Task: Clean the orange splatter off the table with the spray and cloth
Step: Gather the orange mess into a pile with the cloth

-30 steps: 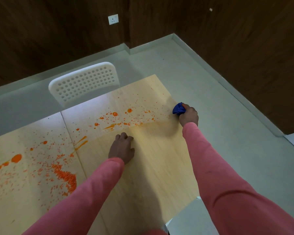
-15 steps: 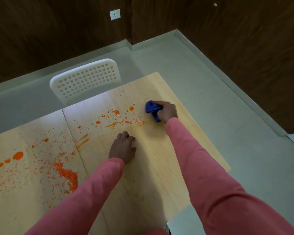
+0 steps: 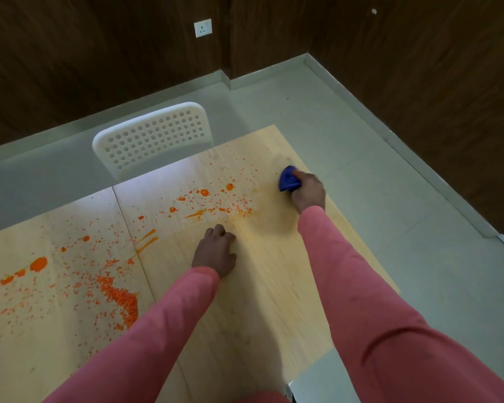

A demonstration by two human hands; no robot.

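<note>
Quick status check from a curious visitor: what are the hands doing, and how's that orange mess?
Right hand grips blue cloth near far table corner. Left hand rests on table. Orange splatter mostly remains. Nothing blocking.

We wipe at the far right edge of the table [image 3: 274,301].

Our right hand [image 3: 308,189] grips the bunched blue cloth [image 3: 287,179] against the wood, just right of the orange splatter [image 3: 213,202]. Our left hand [image 3: 215,251] rests on the tabletop, fingers curled. A white chair [image 3: 153,135] stands behind.

Dark wood walls [image 3: 419,68], grey floor [image 3: 303,112], white perforated chair [image 3: 154,135].
</note>
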